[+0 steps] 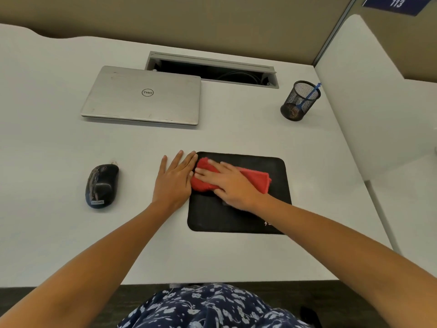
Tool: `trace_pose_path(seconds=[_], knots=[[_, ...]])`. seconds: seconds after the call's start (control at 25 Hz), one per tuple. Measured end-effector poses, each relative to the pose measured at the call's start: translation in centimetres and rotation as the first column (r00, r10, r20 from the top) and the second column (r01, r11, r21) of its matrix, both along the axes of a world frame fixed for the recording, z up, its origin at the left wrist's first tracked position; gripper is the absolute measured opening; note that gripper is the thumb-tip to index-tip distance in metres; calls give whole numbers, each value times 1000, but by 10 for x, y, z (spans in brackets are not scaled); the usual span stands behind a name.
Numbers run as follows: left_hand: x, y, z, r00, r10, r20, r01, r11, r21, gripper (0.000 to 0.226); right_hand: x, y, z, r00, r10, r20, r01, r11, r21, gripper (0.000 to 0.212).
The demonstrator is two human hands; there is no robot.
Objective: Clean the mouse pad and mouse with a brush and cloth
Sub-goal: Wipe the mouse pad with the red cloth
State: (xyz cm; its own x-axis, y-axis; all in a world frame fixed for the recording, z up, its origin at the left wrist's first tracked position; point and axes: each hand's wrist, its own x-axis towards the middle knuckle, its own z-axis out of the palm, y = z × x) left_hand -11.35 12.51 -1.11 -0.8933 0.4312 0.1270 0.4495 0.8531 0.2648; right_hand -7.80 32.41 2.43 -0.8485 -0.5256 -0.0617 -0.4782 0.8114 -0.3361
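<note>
red cloth (254, 179) lies folded on the upper half of the black mouse pad (238, 216), long side running left to right, its fuzzy left end bunched up at the pad's left edge. nap looks thick and soft; judged light, limp, apt to unfold or drag if pushed by one corner. best worked under a flat palm, or pinched at the folded right end to lift.

right hand (230, 183) lies flat on the cloth, fingers spread and extended toward the left, pressing rather than gripping; nothing is pinched.

mouse pad: thin, flexible, rounded corners, small white logo near the lower right. judged light and inclined to slide or curl on the smooth counter (71, 233) under a sideways stroke, so it wants pinning at an edge.

left hand (175, 179) does that job or near it: open, flat, palm down on the counter just beside the pad's left edge, fingertips touching the cloth's end. holds nothing.

mouse (101, 185): black, glossy, sits well apart to the left, untouched. judged hard, smooth, slippery; take it by the sides.

brush: a blue handle (312, 93) leans in the mesh pen cup (299, 101) at far right; cannot tell if that is the brush.

closed laptop (144, 95) sits at the back, clear of the work.
</note>
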Motion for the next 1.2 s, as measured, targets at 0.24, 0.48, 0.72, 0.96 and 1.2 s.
trace_pose_path(seconds=[0.24, 0.48, 0.72, 0.96, 1.2], knots=[[-1, 0, -2, 1000, 15, -5, -15, 1000, -1, 53, 78, -8, -2, 958, 286, -4, -285, 957, 58, 56], [-1, 1, -3, 1000, 20, -3, -20, 999, -26, 57, 83, 17, 3, 961, 276, 15, -275, 949, 154, 59], [0, 2, -4, 999, 19, -25, -20, 999, -38, 58, 77, 23, 7, 965, 263, -7, -259, 953, 157, 58], [-1, -1, -4, 1000, 9, -29, -10, 999, -42, 61, 67, -10, -3, 953, 299, -54, -287, 944, 166, 56], [1, 1, -1, 1000, 18, -18, -18, 999, -28, 61, 79, 12, -1, 966, 257, -36, -247, 953, 175, 55]])
